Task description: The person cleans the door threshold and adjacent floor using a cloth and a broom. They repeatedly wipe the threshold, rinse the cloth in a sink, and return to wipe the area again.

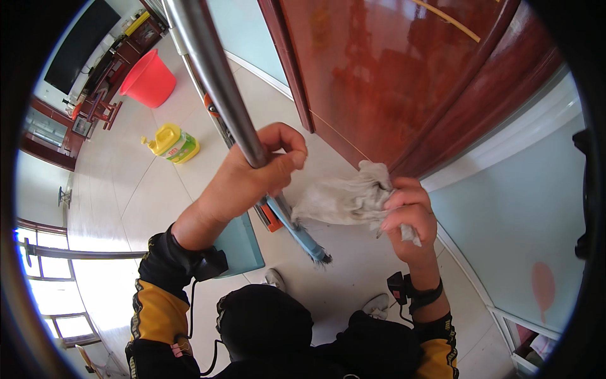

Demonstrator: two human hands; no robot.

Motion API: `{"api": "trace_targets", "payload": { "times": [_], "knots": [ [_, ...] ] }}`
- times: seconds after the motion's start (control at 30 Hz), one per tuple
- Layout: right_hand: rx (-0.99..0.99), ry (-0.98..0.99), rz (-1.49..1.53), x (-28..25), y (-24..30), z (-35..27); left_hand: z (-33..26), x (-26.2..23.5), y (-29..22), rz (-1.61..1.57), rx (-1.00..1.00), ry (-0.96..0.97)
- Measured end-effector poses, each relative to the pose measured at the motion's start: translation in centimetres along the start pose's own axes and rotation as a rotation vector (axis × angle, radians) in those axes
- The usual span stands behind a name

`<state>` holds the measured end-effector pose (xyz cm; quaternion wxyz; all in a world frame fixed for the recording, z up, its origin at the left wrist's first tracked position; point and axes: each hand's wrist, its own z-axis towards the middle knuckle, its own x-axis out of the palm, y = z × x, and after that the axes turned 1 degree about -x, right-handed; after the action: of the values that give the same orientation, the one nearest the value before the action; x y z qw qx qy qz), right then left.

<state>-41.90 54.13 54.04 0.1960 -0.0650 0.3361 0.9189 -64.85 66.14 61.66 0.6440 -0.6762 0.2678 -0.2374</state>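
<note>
L hand (252,174) is wrapped tight round the mop pole (218,79), fingers curled over the metal, thumb side up. The grip sits fairly low on the pole; above it the shaft runs up & out of view, below it the shaft carries on down to the blue mop head (303,237) w/ an orange clip just under the fist.

R hand (409,218) is closed on a grey rag (344,199), bunched in the fingers. Most of the cloth spills out to the left of that grip, toward the mop head, and looks to touch it or nearly so; can't tell if it's attached. A small tail hangs below the knuckles. The top of the rag lies against the lower edge of the red-brown wooden door (404,69), right beside the R grip.

Progress, as I judge it: both items are in hand, rag gathered up at the mop end, but it's crumpled, not spread or fitted flat. So prep stage, I'd say; the tile floor (158,202) shows no wet streaks I can make out. Behind the L grip, well apart: yellow detergent jug (172,144) and red bucket (148,79), neither touched.
</note>
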Motion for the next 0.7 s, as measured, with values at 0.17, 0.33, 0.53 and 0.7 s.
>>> {"api": "trace_targets", "payload": {
  "times": [0.17, 0.33, 0.53, 0.7],
  "knots": [
    [0.238, -0.097, 0.113, -0.4, -1.1, -1.7, -0.3, -1.1, 0.0, -0.010, 0.105, 0.010],
    [0.406, 0.026, 0.100, -1.3, -1.6, -3.1, -1.5, -2.3, -0.2, 0.049, 0.287, -0.020],
    [0.435, 0.168, 0.129, -3.1, -3.6, -4.8, -0.4, -1.1, -0.2, 0.141, 0.197, -0.053],
    [0.539, 0.154, 0.145, -4.4, -4.4, -6.3, 3.9, 2.2, 0.9, 0.121, 0.126, -0.062]
  ]
}}
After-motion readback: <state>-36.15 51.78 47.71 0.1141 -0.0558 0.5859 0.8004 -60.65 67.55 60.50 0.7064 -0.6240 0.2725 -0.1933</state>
